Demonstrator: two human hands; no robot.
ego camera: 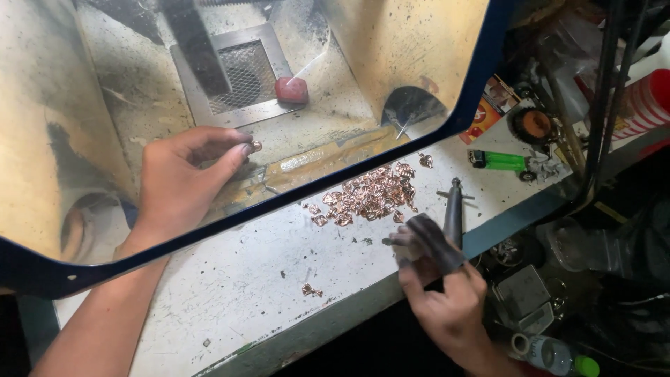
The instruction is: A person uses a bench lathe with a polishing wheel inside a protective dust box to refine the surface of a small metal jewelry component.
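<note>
My left hand (183,176) reaches inside a clear-windowed dust box and pinches a small copper-coloured metal piece (255,146) between thumb and fingertips. My right hand (440,290), its fingers blackened with grime, hovers over the front edge of the white bench (230,279) with fingers loosely spread and nothing visibly in them. It is close to a dark hand tool (453,209) lying on the bench. A heap of several small copper-coloured pieces (368,195) lies just beyond that hand. One stray piece (310,290) sits alone nearer the front.
Inside the box are a metal mesh grate (241,73), a red block (291,90) and a pointed spindle (403,126). The box's blue frame (335,183) crosses the bench. A green lighter (504,161), a small wheel brush (534,126) and a bottle (558,356) lie to the right.
</note>
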